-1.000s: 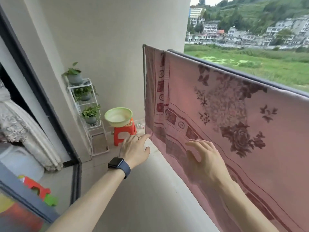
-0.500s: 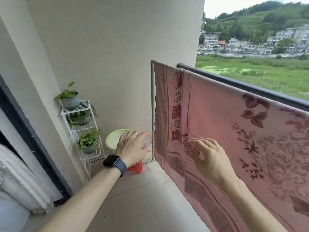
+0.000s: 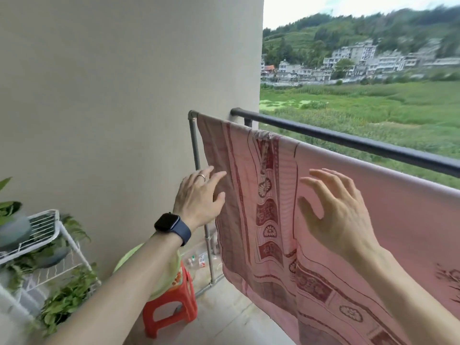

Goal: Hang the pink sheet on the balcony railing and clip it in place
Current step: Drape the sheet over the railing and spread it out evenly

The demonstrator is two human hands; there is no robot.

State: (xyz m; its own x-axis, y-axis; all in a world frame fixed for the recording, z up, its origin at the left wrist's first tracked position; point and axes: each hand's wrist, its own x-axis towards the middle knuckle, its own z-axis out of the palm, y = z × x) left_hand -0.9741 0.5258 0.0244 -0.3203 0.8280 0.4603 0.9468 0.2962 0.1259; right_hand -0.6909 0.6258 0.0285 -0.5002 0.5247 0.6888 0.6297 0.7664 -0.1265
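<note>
The pink sheet [image 3: 403,220] with dark red floral borders hangs draped over a thin grey metal rail [image 3: 193,135], just inside the dark balcony railing [image 3: 348,141]. My left hand [image 3: 199,197], wearing a ring and a dark watch, reaches to the sheet's left edge with fingers spread, its fingertips touching the fabric. My right hand [image 3: 336,212] hovers in front of the sheet's middle fold, fingers apart and curled, holding nothing. No clip is visible.
A beige wall [image 3: 112,95] closes the balcony's left end. Below stand a red plastic stool [image 3: 174,310] with a green basin [image 3: 124,260] on it and a white wire plant rack [image 3: 44,235] with potted plants. Beyond the railing lie green fields and houses.
Both hands have risen along the sheet toward the rail. My left hand moved from beside the sheet onto its left edge. The view has tilted upward and moved closer.
</note>
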